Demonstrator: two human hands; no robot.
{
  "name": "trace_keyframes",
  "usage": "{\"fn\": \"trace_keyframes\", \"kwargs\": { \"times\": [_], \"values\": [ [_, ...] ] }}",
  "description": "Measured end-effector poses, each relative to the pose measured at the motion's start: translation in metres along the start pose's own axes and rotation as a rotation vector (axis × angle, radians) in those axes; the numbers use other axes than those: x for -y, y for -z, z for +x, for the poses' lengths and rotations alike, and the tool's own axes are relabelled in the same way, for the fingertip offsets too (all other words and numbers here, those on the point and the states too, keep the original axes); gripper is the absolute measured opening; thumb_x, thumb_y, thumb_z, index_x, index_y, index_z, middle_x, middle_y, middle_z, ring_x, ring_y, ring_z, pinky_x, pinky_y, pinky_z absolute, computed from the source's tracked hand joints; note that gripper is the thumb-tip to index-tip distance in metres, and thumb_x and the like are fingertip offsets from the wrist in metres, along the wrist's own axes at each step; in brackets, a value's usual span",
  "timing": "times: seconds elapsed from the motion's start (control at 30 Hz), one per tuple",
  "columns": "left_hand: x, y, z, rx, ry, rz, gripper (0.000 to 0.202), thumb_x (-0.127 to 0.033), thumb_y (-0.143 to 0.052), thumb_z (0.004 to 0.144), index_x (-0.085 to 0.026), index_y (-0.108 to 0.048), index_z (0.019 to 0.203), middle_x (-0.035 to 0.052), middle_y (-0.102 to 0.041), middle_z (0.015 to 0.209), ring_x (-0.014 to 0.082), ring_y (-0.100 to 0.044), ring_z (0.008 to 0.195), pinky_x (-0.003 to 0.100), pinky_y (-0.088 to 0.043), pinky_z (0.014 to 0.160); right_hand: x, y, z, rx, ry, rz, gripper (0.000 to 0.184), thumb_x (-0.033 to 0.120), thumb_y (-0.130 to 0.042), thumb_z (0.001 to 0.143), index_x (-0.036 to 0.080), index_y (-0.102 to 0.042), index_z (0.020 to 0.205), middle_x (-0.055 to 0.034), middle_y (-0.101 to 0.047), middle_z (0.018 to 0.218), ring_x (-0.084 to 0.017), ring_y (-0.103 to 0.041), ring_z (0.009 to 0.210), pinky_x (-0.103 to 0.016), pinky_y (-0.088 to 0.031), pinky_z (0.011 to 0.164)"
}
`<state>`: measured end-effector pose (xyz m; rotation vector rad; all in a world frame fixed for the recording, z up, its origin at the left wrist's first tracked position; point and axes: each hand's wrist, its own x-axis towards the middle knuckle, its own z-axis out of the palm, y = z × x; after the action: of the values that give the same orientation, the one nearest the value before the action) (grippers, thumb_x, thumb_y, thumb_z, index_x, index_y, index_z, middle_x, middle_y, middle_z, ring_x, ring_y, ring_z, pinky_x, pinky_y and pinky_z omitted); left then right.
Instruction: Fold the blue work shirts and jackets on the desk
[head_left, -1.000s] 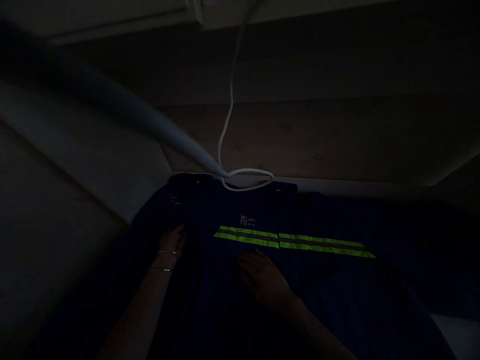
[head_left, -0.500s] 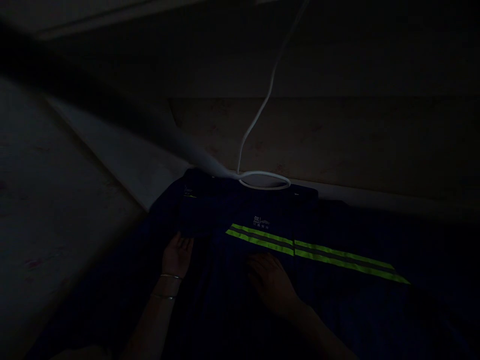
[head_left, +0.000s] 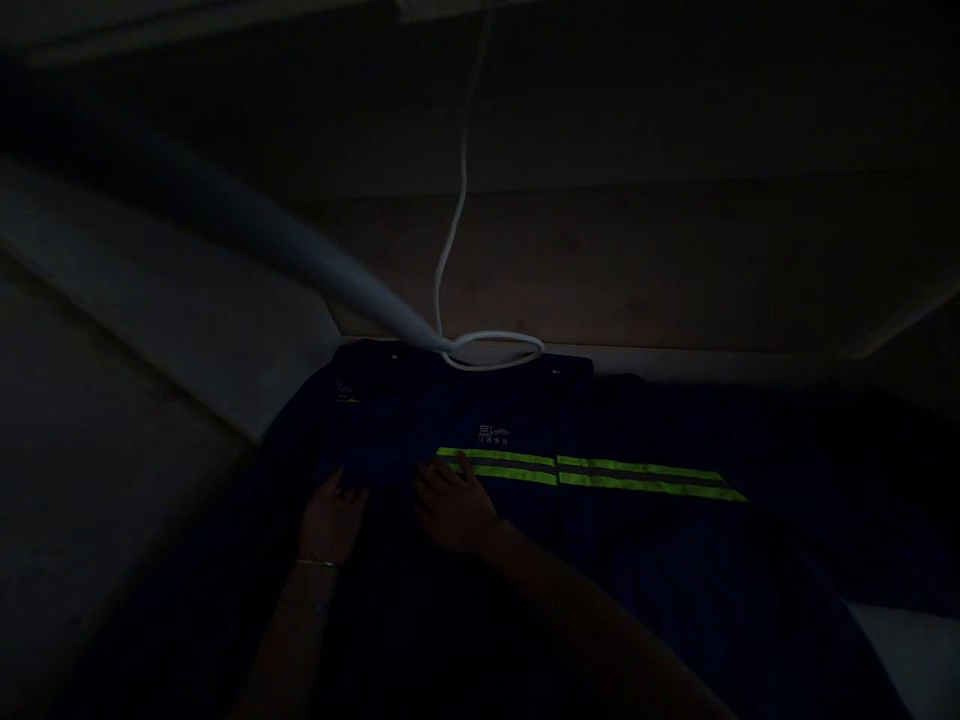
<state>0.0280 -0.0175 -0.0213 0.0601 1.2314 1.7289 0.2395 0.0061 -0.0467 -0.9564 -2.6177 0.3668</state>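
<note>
A dark blue jacket (head_left: 637,540) with yellow-green reflective stripes and a small pale logo lies spread out in very dim light. My left hand (head_left: 330,525), with thin bracelets at the wrist, has its fingertips at the edge of a fabric fold on the jacket's left part; it seems to pinch that edge. Against the left end of the reflective stripe (head_left: 517,467) rests my right hand (head_left: 457,505), its fingers apart on the cloth. Darkness hides most finger detail.
A white cord (head_left: 463,170) hangs from above to a white loop (head_left: 495,350) by the jacket's collar. A blurred pole (head_left: 322,265) slants in from the upper left to this loop. Pale panels (head_left: 487,250) stand behind and at the left.
My right hand has moved left and up across the jacket onto the stripe's left end. The left hand stays at the fold. The view has shifted, so the jacket appears further left.
</note>
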Motion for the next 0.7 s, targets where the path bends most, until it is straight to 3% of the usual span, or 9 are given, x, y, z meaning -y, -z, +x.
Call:
{"fn": "trace_keyframes", "kwargs": {
  "times": [0.1, 0.23, 0.3, 0.4, 0.47, 0.57, 0.7],
  "values": [
    [-0.003, -0.024, -0.010, 0.187, -0.195, 0.131, 0.005, -0.028, -0.064, 0.080, -0.026, -0.066, 0.085, -0.0009, -0.070, 0.101, 0.0174, -0.063, 0.104, 0.038, -0.052, 0.094, -0.003, 0.002, -0.001, -0.070, 0.030, 0.042, 0.044, 0.041, -0.036, 0.102, 0.025, -0.047, 0.141, -0.0041, -0.047, 0.149, -0.028, -0.037, 0.138, -0.060, -0.015, 0.117],
    [0.009, -0.067, -0.031, 0.564, -0.453, 0.601, 0.020, -0.038, -0.078, 0.066, -0.024, -0.070, 0.077, 0.0039, -0.069, 0.118, 0.0278, -0.053, 0.126, 0.046, -0.037, 0.113, -0.007, 0.004, 0.002, -0.150, -0.053, 0.118, 0.035, 0.031, -0.039, 0.101, 0.017, -0.060, 0.125, -0.0095, -0.064, 0.128, -0.020, -0.056, 0.119, -0.038, -0.039, 0.107],
    [0.022, -0.083, -0.040, 0.762, -0.452, 0.815, 0.019, -0.029, -0.085, 0.056, -0.024, -0.073, 0.070, 0.0064, -0.066, 0.127, 0.0316, -0.049, 0.131, 0.047, -0.029, 0.118, -0.008, 0.008, -0.005, -0.090, -0.149, 0.108, 0.030, 0.026, -0.045, 0.097, 0.014, -0.064, 0.117, -0.0127, -0.069, 0.117, -0.022, -0.062, 0.109, -0.035, -0.047, 0.097],
    [0.044, -0.093, -0.044, 1.000, -0.393, 1.098, 0.012, -0.027, -0.082, 0.062, -0.027, -0.076, 0.073, 0.0074, -0.063, 0.133, 0.0326, -0.050, 0.130, 0.049, -0.026, 0.118, -0.008, 0.023, -0.033, 0.048, -0.249, 0.140, 0.029, 0.026, -0.047, 0.094, 0.015, -0.067, 0.111, -0.0126, -0.072, 0.107, -0.025, -0.069, 0.095, -0.034, -0.053, 0.083],
    [0.055, -0.092, -0.041, 1.021, -0.366, 1.172, 0.013, -0.029, -0.081, 0.064, -0.028, -0.077, 0.076, 0.0076, -0.064, 0.132, 0.0323, -0.052, 0.128, 0.049, -0.026, 0.118, -0.009, 0.039, -0.061, 0.054, -0.245, 0.230, 0.031, 0.029, -0.048, 0.093, 0.016, -0.065, 0.116, -0.0108, -0.072, 0.109, -0.024, -0.069, 0.096, -0.032, -0.053, 0.082],
    [0.062, -0.087, -0.037, 0.973, -0.323, 1.154, 0.023, -0.028, -0.087, 0.055, -0.029, -0.076, 0.076, 0.0077, -0.067, 0.127, 0.0321, -0.055, 0.124, 0.048, -0.022, 0.119, -0.013, 0.071, -0.108, 0.023, -0.261, 0.371, 0.041, 0.028, -0.055, 0.090, 0.019, -0.059, 0.130, -0.0090, -0.067, 0.123, -0.023, -0.064, 0.110, -0.032, -0.049, 0.095],
    [0.061, -0.090, -0.030, 0.975, -0.214, 1.220, 0.039, -0.024, -0.090, 0.050, -0.029, -0.076, 0.085, 0.0084, -0.067, 0.126, 0.0307, -0.057, 0.122, 0.044, -0.033, 0.115, -0.026, 0.110, -0.170, 0.029, -0.376, 0.554, 0.043, 0.027, -0.052, 0.092, 0.025, -0.056, 0.135, -0.0039, -0.067, 0.126, -0.019, -0.064, 0.111, -0.029, -0.049, 0.095]
  ]
}}
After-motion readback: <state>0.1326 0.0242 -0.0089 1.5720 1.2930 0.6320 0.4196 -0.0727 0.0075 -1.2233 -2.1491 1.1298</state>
